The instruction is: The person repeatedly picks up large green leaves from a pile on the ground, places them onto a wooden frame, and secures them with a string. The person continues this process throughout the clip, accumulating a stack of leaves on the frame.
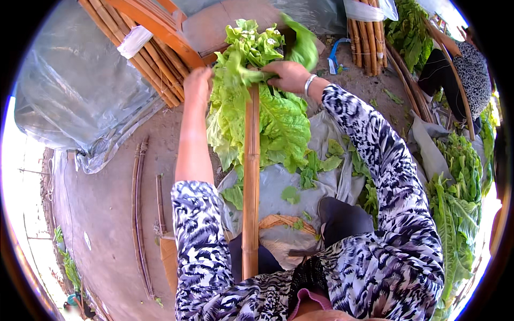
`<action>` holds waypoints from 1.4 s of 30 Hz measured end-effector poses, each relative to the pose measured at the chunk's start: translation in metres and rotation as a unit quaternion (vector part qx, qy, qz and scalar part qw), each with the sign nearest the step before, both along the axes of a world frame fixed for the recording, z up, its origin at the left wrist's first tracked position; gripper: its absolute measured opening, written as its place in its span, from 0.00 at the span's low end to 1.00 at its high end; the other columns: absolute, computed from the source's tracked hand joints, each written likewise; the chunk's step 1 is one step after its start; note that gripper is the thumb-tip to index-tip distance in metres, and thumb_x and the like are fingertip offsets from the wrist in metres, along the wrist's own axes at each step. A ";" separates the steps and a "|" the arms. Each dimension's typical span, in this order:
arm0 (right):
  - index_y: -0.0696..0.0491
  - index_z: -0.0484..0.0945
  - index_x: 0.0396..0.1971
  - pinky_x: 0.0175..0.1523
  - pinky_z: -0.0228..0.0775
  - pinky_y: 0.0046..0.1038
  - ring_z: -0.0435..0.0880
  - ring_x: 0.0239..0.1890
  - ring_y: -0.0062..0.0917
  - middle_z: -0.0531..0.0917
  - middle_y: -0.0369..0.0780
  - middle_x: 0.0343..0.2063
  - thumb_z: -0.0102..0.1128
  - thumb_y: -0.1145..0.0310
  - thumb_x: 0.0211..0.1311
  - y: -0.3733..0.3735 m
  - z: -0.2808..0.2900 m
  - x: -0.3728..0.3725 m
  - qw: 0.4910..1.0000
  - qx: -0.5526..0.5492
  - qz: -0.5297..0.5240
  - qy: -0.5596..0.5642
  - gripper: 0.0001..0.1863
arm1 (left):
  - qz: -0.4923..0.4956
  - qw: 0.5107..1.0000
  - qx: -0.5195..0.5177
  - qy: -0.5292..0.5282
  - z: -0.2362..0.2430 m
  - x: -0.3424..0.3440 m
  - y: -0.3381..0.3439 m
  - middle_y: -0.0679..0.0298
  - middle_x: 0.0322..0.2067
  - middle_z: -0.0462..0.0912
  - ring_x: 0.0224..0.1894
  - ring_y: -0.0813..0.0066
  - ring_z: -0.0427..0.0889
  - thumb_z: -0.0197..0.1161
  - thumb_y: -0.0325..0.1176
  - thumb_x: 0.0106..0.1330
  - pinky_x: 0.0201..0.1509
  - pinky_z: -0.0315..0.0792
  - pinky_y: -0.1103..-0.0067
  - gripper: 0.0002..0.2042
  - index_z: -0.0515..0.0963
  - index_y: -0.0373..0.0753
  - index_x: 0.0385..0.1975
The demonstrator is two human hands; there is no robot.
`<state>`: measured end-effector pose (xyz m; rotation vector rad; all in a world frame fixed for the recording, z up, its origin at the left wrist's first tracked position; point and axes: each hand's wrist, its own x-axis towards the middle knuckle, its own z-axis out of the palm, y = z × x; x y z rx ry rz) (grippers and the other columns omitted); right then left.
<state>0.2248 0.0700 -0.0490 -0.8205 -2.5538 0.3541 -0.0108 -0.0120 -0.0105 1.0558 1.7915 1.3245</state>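
Observation:
A long bamboo stick (pixel 251 192) runs up from my lap, and broad green leaves (pixel 284 123) hang in a bunch around its far end. On the right side of the bunch my right hand (pixel 290 77), with a bracelet at the wrist, is closed on the stem end of a leaf. A leaf (pixel 301 43) beyond that hand is smeared by motion. My left hand (pixel 198 85) is closed just left of the bunch, slightly blurred; what it holds, if anything, cannot be made out.
Bundled bamboo sticks (pixel 147 53) lean against an orange wooden frame (pixel 160 27) at upper left; another bundle (pixel 367 45) stands upper right. Piled leaves (pixel 455 208) lie at my right. Another person (pixel 455 80) works at far right. Loose sticks (pixel 140 219) lie on the left floor.

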 end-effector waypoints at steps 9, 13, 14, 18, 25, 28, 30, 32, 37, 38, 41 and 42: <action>0.61 0.72 0.40 0.52 0.62 0.39 0.70 0.45 0.44 0.72 0.54 0.41 0.51 0.55 0.59 -0.007 -0.111 -0.057 0.825 -0.171 -0.347 0.411 0.22 | -0.041 0.962 -0.031 -0.268 -0.112 0.038 0.021 0.66 0.12 0.67 0.08 0.80 0.59 0.52 0.37 0.60 0.10 0.51 0.82 0.10 0.73 0.35 0.29; 0.62 0.72 0.43 0.54 0.63 0.37 0.72 0.47 0.45 0.73 0.55 0.42 0.57 0.54 0.52 -0.012 -0.121 -0.096 0.786 -0.342 -0.298 0.420 0.26 | -0.093 0.976 -0.092 -0.173 -0.127 0.034 0.032 0.63 0.19 0.72 0.14 0.77 0.69 0.52 0.39 0.62 0.16 0.63 0.81 0.14 0.72 0.33 0.35; 0.62 0.72 0.44 0.55 0.63 0.36 0.72 0.47 0.45 0.74 0.55 0.42 0.58 0.54 0.50 -0.006 -0.119 -0.101 0.786 -0.357 -0.283 0.418 0.28 | -0.115 0.973 -0.100 -0.175 -0.123 0.045 0.040 0.63 0.20 0.73 0.16 0.77 0.70 0.51 0.40 0.62 0.18 0.65 0.81 0.15 0.71 0.32 0.37; 0.61 0.73 0.45 0.56 0.65 0.36 0.73 0.49 0.44 0.74 0.53 0.44 0.63 0.56 0.44 0.002 -0.071 -0.036 0.835 -0.367 -0.268 0.311 0.30 | -0.051 0.968 -0.142 -0.201 -0.082 0.086 0.024 0.63 0.24 0.74 0.21 0.76 0.74 0.51 0.42 0.64 0.24 0.71 0.81 0.20 0.69 0.29 0.45; 0.48 0.77 0.43 0.45 0.71 0.34 0.76 0.43 0.34 0.78 0.40 0.38 0.58 0.68 0.49 -0.117 -0.059 0.295 0.878 -0.089 -0.470 0.008 0.17 | -0.186 0.938 -0.061 -0.285 -0.031 0.008 -0.057 0.72 0.14 0.63 0.08 0.89 0.53 0.50 0.39 0.68 0.08 0.45 0.89 0.13 0.70 0.35 0.43; 0.51 0.77 0.35 0.39 0.70 0.32 0.76 0.37 0.33 0.77 0.43 0.33 0.54 0.70 0.49 -0.190 -0.109 0.475 0.702 0.067 -0.692 -0.156 0.11 | -0.167 0.947 -0.058 -0.267 -0.013 0.075 -0.100 0.72 0.13 0.62 0.07 0.88 0.52 0.50 0.40 0.68 0.07 0.45 0.89 0.13 0.70 0.36 0.41; 0.51 0.77 0.32 0.44 0.63 0.34 0.72 0.43 0.34 0.76 0.42 0.36 0.55 0.71 0.46 -0.237 -0.127 0.537 0.628 0.061 -0.755 -0.178 0.11 | -0.155 0.956 -0.030 -0.249 -0.018 0.106 -0.118 0.72 0.13 0.62 0.08 0.89 0.53 0.51 0.39 0.67 0.08 0.46 0.89 0.13 0.71 0.35 0.41; 0.49 0.78 0.25 0.44 0.61 0.34 0.72 0.42 0.32 0.76 0.39 0.34 0.53 0.70 0.47 -0.265 -0.132 0.557 0.621 0.049 -0.756 -0.202 0.05 | -0.092 0.983 0.001 -0.160 -0.030 0.143 -0.119 0.73 0.13 0.63 0.08 0.89 0.54 0.52 0.38 0.65 0.08 0.47 0.90 0.13 0.73 0.35 0.40; 0.49 0.75 0.31 0.41 0.67 0.36 0.77 0.36 0.32 0.78 0.40 0.31 0.53 0.68 0.52 -0.283 -0.099 0.567 0.654 0.061 -0.744 -0.121 0.07 | -0.040 0.993 0.043 -0.106 -0.033 0.152 -0.120 0.73 0.15 0.65 0.09 0.89 0.54 0.52 0.38 0.65 0.09 0.48 0.88 0.14 0.74 0.34 0.42; 0.50 0.74 0.33 0.37 0.70 0.36 0.79 0.32 0.32 0.79 0.40 0.29 0.51 0.67 0.55 -0.283 -0.087 0.576 0.638 0.020 -0.766 -0.078 0.07 | -0.040 0.993 0.046 -0.102 -0.034 0.154 -0.119 0.73 0.15 0.64 0.09 0.89 0.54 0.51 0.38 0.65 0.09 0.48 0.88 0.14 0.74 0.35 0.42; 0.51 0.70 0.37 0.32 0.72 0.38 0.80 0.27 0.40 0.81 0.45 0.28 0.46 0.58 0.63 -0.280 -0.035 0.602 0.593 -0.023 -0.802 0.064 0.12 | -0.028 0.996 0.046 -0.072 -0.029 0.164 -0.124 0.73 0.15 0.63 0.09 0.88 0.55 0.50 0.37 0.66 0.10 0.48 0.87 0.13 0.74 0.35 0.42; 0.52 0.69 0.38 0.32 0.72 0.38 0.81 0.28 0.40 0.81 0.45 0.28 0.44 0.57 0.65 -0.281 -0.013 0.613 0.587 -0.025 -0.805 0.085 0.13 | -0.027 0.996 0.047 -0.072 -0.033 0.166 -0.124 0.73 0.15 0.63 0.10 0.88 0.55 0.49 0.37 0.66 0.10 0.48 0.87 0.13 0.74 0.35 0.42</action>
